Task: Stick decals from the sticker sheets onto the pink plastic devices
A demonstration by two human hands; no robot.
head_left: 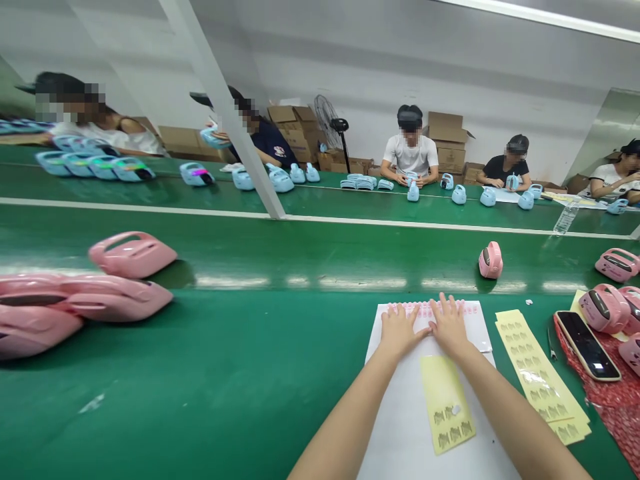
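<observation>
Both palms lie on the top of a white sheet [390, 413] that bears a row of pink stickers [471, 307] along its upper edge. My left hand [400, 330] rests there with its fingers spread. Beside it, thumbs close together, my right hand [449, 325] is also flat with fingers apart. Below the hands, a yellow sticker sheet [440, 387] with several printed labels left near its bottom lies on the white sheet. To the right of the white sheet is a stack of yellow label sheets [530, 367].
Pink handled devices [133, 255] sit at the left; another pink device [491, 260] stands on the belt ahead. A phone [589, 345], tweezers [551, 343] and red bubble wrap [613, 407] lie at the right. Across the belt, several people handle blue devices [487, 197]. A slanted white post [230, 113] rises ahead.
</observation>
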